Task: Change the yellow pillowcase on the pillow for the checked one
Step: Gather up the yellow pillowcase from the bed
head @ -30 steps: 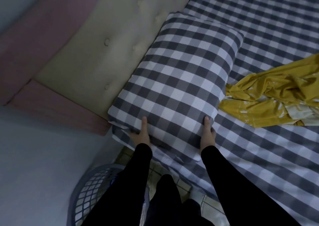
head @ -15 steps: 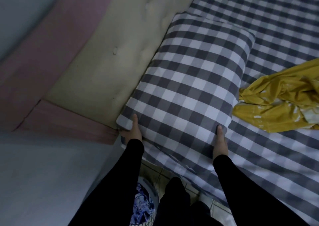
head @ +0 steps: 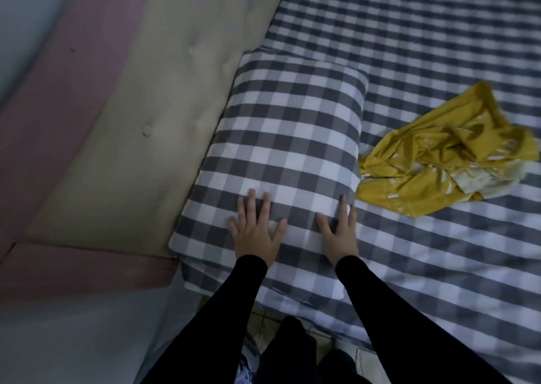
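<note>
Surface: checked bed (head: 439, 46) is butting a padded headboard (head: 175, 96).
Pillow (head: 289, 137): lying in its checked case at the headboard-side edge.
Hands: your left hand (head: 255, 229) and right hand (head: 342, 231) are pressing flat, fingers spread, gripping nothing.
Yellow pillowcase (head: 445, 149): lying crumpled just beside the pillow.

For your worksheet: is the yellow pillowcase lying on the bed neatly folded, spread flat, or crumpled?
Crumpled. The yellow pillowcase lies in a bunched heap with creases and a turned-over pale patch, on the checked sheet beside the pillow.
</note>
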`<control>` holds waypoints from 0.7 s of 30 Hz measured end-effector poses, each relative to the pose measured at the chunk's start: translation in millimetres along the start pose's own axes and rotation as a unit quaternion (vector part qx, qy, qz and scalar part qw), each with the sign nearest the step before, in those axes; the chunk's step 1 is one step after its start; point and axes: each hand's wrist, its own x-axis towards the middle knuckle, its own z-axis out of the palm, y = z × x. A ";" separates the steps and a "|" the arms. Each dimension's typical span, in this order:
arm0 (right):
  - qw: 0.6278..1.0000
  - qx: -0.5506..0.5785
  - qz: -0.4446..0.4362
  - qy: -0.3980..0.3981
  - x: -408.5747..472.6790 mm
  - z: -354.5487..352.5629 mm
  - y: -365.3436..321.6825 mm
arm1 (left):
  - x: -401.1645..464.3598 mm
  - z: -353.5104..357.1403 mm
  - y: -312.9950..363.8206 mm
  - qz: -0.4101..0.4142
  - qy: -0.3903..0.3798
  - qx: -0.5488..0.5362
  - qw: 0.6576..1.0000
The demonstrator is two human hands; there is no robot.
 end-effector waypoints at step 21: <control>0.995 -0.049 0.078 -0.046 89.2 -208.7 83.4 | 49.4 37.4 237.2 0.164 -0.046 -0.111 0.979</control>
